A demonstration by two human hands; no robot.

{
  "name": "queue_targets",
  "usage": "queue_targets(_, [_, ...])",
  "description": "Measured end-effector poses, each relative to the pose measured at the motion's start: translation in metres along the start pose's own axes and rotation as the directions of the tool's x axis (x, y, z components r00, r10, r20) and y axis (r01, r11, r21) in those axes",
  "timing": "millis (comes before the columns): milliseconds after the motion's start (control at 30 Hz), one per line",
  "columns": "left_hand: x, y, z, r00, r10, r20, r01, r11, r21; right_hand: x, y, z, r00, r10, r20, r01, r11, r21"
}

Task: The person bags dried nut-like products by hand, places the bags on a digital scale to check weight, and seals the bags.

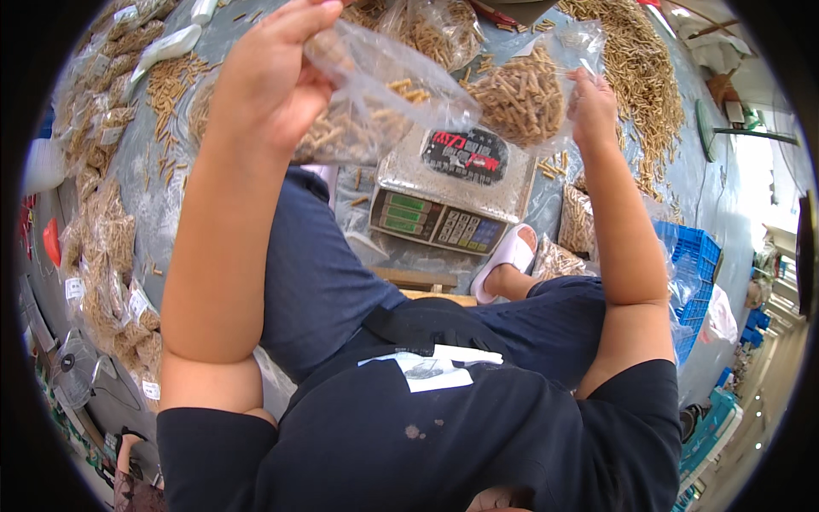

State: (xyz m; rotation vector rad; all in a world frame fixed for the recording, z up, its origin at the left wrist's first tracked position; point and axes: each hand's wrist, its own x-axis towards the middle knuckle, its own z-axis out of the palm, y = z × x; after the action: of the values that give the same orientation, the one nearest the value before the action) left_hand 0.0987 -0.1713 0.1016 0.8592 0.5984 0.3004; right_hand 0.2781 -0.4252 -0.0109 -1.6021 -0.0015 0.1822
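Note:
My left hand (281, 70) grips the edge of a clear plastic bag (384, 109) that holds short tan sticks low down. On the right, my right hand (592, 99) pinches the plastic of a second clear bag (521, 96), rounded and full of the same sticks. The two bags meet above a digital weighing scale (448, 185), which has a metal plate, a keypad and green displays. Whether either bag rests on the plate cannot be told. Another filled clear bag (438, 32) lies beyond them.
Loose tan sticks (640, 83) form a long heap at the upper right. Filled, labelled bags (102, 256) line the left. A blue plastic crate (697, 275) stands at the right, near more filled bags (576, 221). A standing fan (71, 371) and part of another person (131, 473) show lower left.

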Motion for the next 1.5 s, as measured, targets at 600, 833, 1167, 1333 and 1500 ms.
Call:
queue_targets(600, [0.026, 0.0, -0.053, 0.879, 0.09, 0.469, -0.001, 0.982, -0.187, -0.027, 0.058, -0.028, 0.99, -0.007, 0.141, 0.123, 0.531, -0.838])
queue_targets(833, [0.01, 0.001, -0.047, 0.925, 0.07, 0.374, -0.004, 0.985, -0.175, 0.015, 0.063, 0.028, 0.926, 0.316, -0.204, -0.374, 0.708, -0.599])
queue_targets(1167, [0.01, 0.013, -0.055, 0.936, 0.134, 0.326, -0.082, 0.982, -0.169, -0.024, 0.076, 0.057, 0.996, -0.052, -0.079, 0.024, 0.949, -0.313])
queue_targets(1333, [0.019, 0.01, -0.051, 0.93, 0.172, 0.326, -0.13, 0.98, -0.148, -0.086, 0.084, 0.049, 0.963, -0.265, -0.056, 0.237, 0.925, -0.298])
queue_targets(1500, [0.03, 0.002, -0.05, 0.933, 0.151, 0.328, -0.105, 0.982, -0.155, -0.055, 0.121, 0.006, 0.959, -0.176, -0.223, 0.133, 0.971, -0.198])
